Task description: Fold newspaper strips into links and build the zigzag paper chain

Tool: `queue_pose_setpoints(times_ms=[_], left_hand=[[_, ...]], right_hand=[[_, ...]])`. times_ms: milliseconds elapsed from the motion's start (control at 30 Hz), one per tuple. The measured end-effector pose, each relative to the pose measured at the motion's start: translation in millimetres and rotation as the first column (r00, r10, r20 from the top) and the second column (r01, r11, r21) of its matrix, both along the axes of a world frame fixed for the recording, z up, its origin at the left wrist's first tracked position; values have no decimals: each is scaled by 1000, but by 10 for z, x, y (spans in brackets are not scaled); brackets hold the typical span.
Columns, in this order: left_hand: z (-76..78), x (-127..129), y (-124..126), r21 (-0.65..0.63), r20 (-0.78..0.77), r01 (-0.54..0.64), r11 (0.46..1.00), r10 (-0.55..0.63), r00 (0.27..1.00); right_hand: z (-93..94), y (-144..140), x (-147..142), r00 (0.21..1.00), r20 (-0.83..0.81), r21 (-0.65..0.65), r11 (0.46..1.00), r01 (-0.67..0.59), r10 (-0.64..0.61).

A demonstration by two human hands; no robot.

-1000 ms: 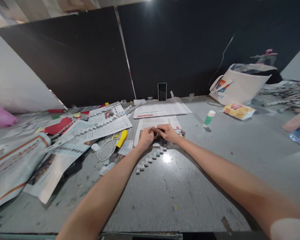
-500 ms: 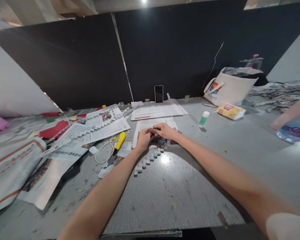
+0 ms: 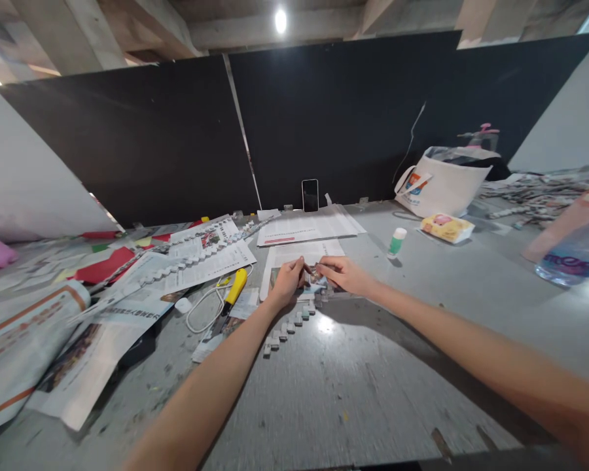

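My left hand (image 3: 288, 280) is closed in a pinch above a sheet of printed paper. Opposite it, my right hand (image 3: 344, 273) is also pinched, its fingertips a short gap from the left ones. A small piece of paper (image 3: 315, 269) shows between the fingertips; its exact shape is partly hidden. Just beneath the hands lie several small folded paper pieces (image 3: 319, 286). A zigzag chain of folded paper links (image 3: 290, 327) runs from below my left hand toward the front left on the grey table (image 3: 373, 386). The printed sheet (image 3: 330, 248) lies partly under both hands.
A yellow utility knife (image 3: 235, 285) and white cord (image 3: 192, 320) lie left of the hands. Beyond are a stack of papers (image 3: 314, 226) and an upright phone (image 3: 310, 195). Rightward stand a glue stick (image 3: 396, 243), tissue pack (image 3: 446, 227), white bag (image 3: 446, 183) and bottle (image 3: 569, 258).
My hands, close together before, have moved apart, the right one shifting rightward. More of the small paper pieces beneath them shows. The camera view has tilted up slightly.
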State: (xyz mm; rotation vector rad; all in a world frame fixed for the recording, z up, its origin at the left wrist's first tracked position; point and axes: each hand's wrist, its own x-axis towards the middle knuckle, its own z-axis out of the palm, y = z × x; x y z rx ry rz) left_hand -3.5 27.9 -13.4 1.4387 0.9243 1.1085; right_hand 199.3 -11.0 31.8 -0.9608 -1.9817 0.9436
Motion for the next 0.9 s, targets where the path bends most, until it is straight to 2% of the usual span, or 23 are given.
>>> queue_pose_setpoints(times_ms=[67,167,200,233,300,400,467,567,700,767,833,900], left_hand=[[15,-1,-11,-27,19,10,1000,-10,1000],[42,-9,-28,-44,28,7,999,-6,1000],[48,-10,-33,-41,22,3,999,-2,1000],[51,-10,-37,-37,11,-1,999,1,1000],[48,-4,-43,-29,-21,-13,1000,12,1000],[36,19,-53,16,-82,-46,999,47,996],[37,38,-65,99,-143,-72,992,86,986],[50,63,-92,193,-245,-76,978,123,962],[51,87,-117,156,-282,-56,986,99,954],[41,92,-121,139,-265,-68,988,104,959],[34,92,-124,128,-247,-72,989,102,964],[31,91,-128,115,-234,-65,991,90,968]], right_hand=[[-28,-75,30,998,57,-47,999,-8,11],[-68,-136,5,981,168,-121,990,-76,96],[-92,-145,-17,973,199,-100,990,-98,117],[-124,-149,-41,965,234,-34,993,-115,120],[-206,-142,-87,958,281,179,978,-105,52],[-343,-107,-123,959,283,444,887,-125,-7],[-418,-87,-117,959,283,511,848,-137,-16],[-486,-113,-77,934,355,558,812,-171,-48],[-496,-261,-11,842,534,583,757,-297,-81],[-470,-340,16,854,519,579,739,-344,-9],[-435,-394,31,902,430,574,764,-294,24],[-406,-418,32,903,415,534,774,-340,111]])
